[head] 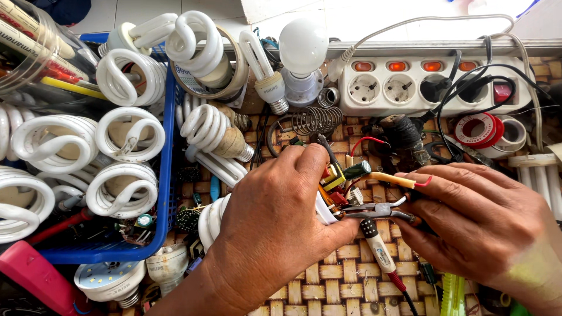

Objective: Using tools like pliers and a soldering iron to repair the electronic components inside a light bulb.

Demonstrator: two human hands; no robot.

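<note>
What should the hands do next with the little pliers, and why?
Probably squeeze the pliers gently on the part at their tips. The right hand holds their handles, the tips point at the small circuit board gripped in the left hand, and they sit right against it. Whether the tips already pinch anything is hard to tell.

Left hand (pixel 275 222) curled — right hand (pixel 486 228) pinching

- My pliers (pixel 374 209): bare, dull grey metal.
- Spiral lamp tubes (pixel 126 131): smooth, glossy white glass.
- Basket (pixel 167 175): shiny blue plastic.
- Mat (pixel 345 275) under my hands: rough woven cane.
</note>
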